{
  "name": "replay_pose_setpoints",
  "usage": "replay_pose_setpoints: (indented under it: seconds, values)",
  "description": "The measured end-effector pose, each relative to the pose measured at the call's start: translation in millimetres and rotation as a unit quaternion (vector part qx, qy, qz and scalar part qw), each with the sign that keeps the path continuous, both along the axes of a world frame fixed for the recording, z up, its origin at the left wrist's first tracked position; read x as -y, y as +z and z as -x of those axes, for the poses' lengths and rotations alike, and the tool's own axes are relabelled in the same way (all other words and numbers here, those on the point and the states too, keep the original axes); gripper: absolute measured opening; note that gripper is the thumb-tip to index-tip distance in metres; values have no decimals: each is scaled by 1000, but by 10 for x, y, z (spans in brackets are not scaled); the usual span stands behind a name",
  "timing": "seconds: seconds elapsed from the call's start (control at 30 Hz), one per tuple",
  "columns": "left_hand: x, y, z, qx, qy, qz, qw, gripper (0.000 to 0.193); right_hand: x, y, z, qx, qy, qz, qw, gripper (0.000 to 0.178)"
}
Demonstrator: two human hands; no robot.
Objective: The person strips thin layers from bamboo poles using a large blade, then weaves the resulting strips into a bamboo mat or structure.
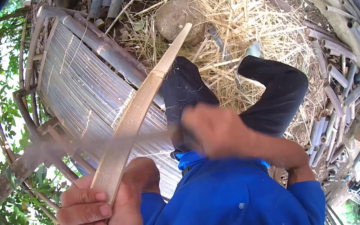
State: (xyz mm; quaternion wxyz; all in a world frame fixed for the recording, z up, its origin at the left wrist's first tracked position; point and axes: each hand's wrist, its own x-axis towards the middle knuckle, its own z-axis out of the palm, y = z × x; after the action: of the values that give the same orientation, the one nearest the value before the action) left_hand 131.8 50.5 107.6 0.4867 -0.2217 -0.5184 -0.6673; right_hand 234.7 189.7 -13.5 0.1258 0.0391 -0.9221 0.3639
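My left hand (98,214) is closed round the lower end of a pale split bamboo strip (141,97). The strip slants up and away to the right, narrowing to a point, with a node partway along. My right hand (214,128), smeared by motion, grips the dark handle of a long knife (82,146). Its blurred blade reaches left across the strip, above my left fingers; whether its edge touches the bamboo, I cannot tell.
Left of my legs is a slatted bamboo bench (79,75) with a thick pole frame. A rounded stone (181,19) and heaped bamboo shavings (239,9) lie beyond my knees. Several cut bamboo pieces (339,78) are piled at right.
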Motion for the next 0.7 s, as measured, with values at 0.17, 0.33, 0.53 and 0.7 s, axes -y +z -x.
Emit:
replay_pose_setpoints:
  seconds: [0.17,0.33,0.53,0.7]
  values:
    - [106,48,109,18,-20,-9,1000,37,-115,-257,199,65,-48,18,997,28]
    - [194,35,22,2,-131,-31,991,30,-205,-645,291,61,-24,-54,996,28]
    - [282,-32,24,2,-146,13,989,29,-383,-910,279,73,-56,-4,996,34]
    - [254,25,152,-14,-284,-5,959,44,-1072,-1945,472,330,-203,-70,919,34]
